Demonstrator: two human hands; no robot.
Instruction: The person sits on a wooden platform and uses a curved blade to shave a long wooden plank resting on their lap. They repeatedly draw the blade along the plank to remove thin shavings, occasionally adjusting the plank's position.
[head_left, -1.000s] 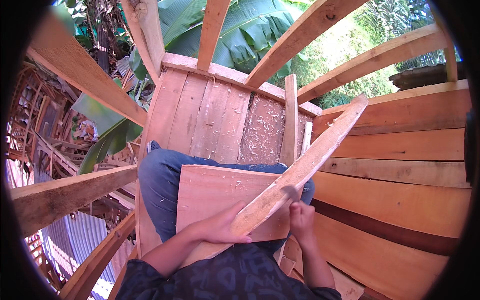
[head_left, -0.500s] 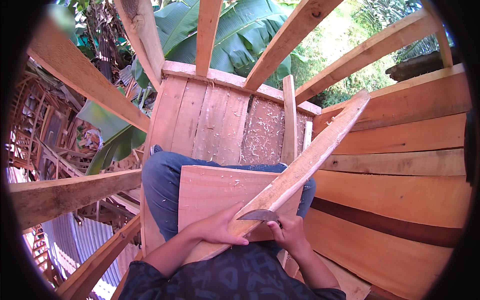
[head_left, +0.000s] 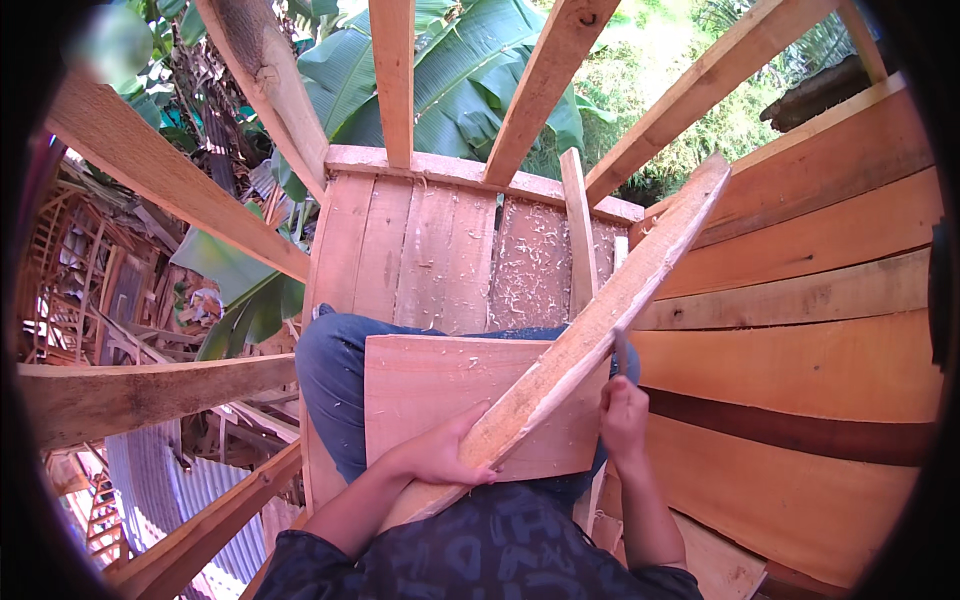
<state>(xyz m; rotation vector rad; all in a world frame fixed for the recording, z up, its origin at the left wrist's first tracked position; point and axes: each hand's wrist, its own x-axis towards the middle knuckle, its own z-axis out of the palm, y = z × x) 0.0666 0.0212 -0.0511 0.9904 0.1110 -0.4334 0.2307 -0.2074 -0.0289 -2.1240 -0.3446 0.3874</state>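
A long wooden plank (head_left: pixel 570 370) with a pale, whittled right edge slants from my waist up to the far right. My left hand (head_left: pixel 450 447) is closed round its lower part, thumb over the top face. In my right hand (head_left: pixel 625 410) is a knife (head_left: pixel 621 352), its short dark blade seen nearly edge-on against the plank's right edge; the fist hides the handle. Beneath the plank a wide flat board (head_left: pixel 440 390) lies across my crossed legs (head_left: pixel 335 385).
Wood shavings (head_left: pixel 530 250) litter the plank floor (head_left: pixel 380 240) ahead. A narrow loose batten (head_left: pixel 578 230) stands beside the slanting plank. Board walling (head_left: pixel 780 365) rises close on my right. Upright beams (head_left: pixel 392 80) and large green leaves (head_left: pixel 450 80) are beyond the floor's edge.
My right hand has moved up and away along the plank's right edge, and the knife has turned from lying across the plank to pointing forward. My left hand keeps its hold.
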